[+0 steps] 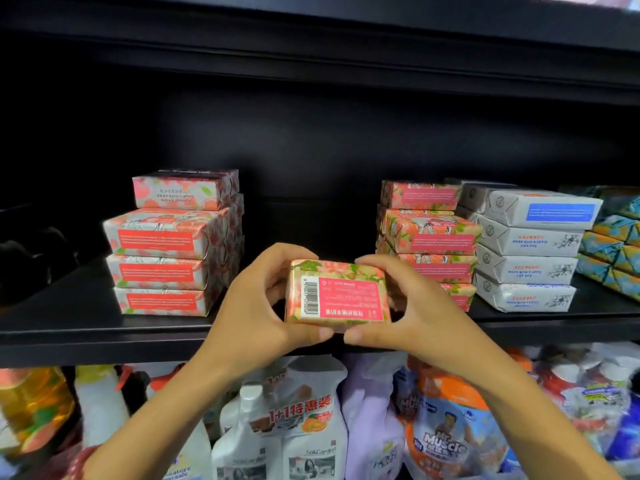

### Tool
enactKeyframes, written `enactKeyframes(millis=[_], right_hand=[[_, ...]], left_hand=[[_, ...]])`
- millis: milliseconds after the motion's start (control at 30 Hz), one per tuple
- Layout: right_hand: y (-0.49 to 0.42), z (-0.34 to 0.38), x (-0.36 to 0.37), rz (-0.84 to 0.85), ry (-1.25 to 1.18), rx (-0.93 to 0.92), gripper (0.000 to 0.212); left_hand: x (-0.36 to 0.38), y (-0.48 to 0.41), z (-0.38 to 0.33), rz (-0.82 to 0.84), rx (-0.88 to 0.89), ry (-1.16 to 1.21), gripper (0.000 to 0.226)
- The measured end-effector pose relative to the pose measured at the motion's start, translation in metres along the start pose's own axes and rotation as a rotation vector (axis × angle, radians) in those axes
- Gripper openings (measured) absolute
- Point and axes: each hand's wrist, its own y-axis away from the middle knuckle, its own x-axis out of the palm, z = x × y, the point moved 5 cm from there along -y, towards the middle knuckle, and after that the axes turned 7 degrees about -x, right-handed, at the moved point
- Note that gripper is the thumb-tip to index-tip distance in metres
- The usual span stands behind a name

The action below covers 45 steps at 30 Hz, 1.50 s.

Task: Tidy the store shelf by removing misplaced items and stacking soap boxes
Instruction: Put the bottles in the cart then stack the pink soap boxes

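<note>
Your fingers (375, 263) are curled round the pomegranate soap box (337, 294) from both ends. Your left hand (258, 299) grips the left end with its thumb underneath and fingertips over the top edge, and your right hand (412, 306) grips the right end the same way. With both thumbs under it, the box looks to be held clear of the shelf (86, 336), just in front of its front edge. Its back label and barcode face you and the print is upside down. It sits before the gap between two piles of the same pink floral soap. The left stack (166, 251) is four boxes high, and its top box shows a different face from the three below. The right stack (429, 237) has its lower boxes partly hidden by your right hand. That stack stands right against a pile of white soap boxes (530, 252), with blue-and-yellow patterned boxes (613, 244) beyond. Below the shelf stand bottles (249, 434) and a Mr Muscle pouch (446, 438), which play no part here. I judge you are in the stacking step, with one loose box in hand and not yet placed. Next you need to pick a pile and turn the box flat to match its neighbours. Then lift it above the top box and set it down square, easing your thumbs out so nothing beneath is nudged.
</note>
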Motion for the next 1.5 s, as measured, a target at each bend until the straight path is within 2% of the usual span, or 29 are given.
enactKeyframes(millis=[100, 233, 300, 367, 433, 533, 633, 733, 833, 967, 1100, 1267, 1367, 1500], right_hand=[[-0.006, 0.000, -0.003, 0.034, 0.071, -0.006, 0.051], [-0.009, -0.001, -0.011, -0.057, 0.128, -0.028, 0.052], [-0.006, 0.005, -0.014, -0.168, 0.139, -0.099, 0.052], [-0.002, 0.012, -0.013, -0.270, 0.246, -0.206, 0.051], [0.002, 0.018, -0.006, -0.327, 0.354, -0.317, 0.044], [0.007, 0.022, 0.003, -0.403, 0.465, -0.453, 0.034], [0.010, 0.021, 0.008, -0.434, 0.530, -0.522, 0.042], [0.010, 0.015, 0.010, -0.388, 0.538, -0.491, 0.044], [0.012, 0.001, 0.003, -0.384, 0.448, -0.359, 0.039], [0.025, -0.024, -0.002, -0.404, 0.479, -0.199, 0.046], [0.035, -0.044, 0.011, -0.331, 0.560, -0.123, 0.044], [0.039, -0.052, 0.016, -0.345, 0.608, -0.147, 0.032], [0.039, -0.052, 0.017, -0.388, 0.586, -0.155, 0.030], [0.039, -0.052, 0.019, -0.407, 0.609, -0.164, 0.029]], left_hand=[[0.006, 0.003, 0.001, 0.003, 0.046, -0.116, 0.064], [0.010, 0.003, 0.000, -0.050, 0.155, -0.264, 0.062], [0.008, 0.001, 0.006, -0.011, 0.037, -0.185, 0.080], [0.007, 0.000, 0.013, 0.031, -0.144, 0.009, 0.095], [0.004, -0.002, 0.016, 0.019, -0.236, 0.127, 0.087], [0.004, -0.004, 0.013, 0.006, -0.239, 0.109, 0.072], [0.005, -0.005, 0.010, 0.039, -0.238, 0.083, 0.072], [0.002, -0.005, 0.005, 0.029, -0.206, 0.021, 0.071], [-0.005, -0.007, 0.004, -0.052, -0.182, -0.030, 0.064], [-0.014, -0.016, 0.012, -0.109, -0.168, -0.276, 0.062], [-0.005, -0.032, 0.024, -0.025, -0.157, -0.468, 0.068], [0.001, -0.042, 0.038, 0.081, -0.206, -0.512, 0.070], [-0.001, -0.035, 0.028, -0.010, -0.076, -0.683, 0.068], [0.002, -0.020, 0.013, -0.058, 0.164, -0.776, 0.043]])
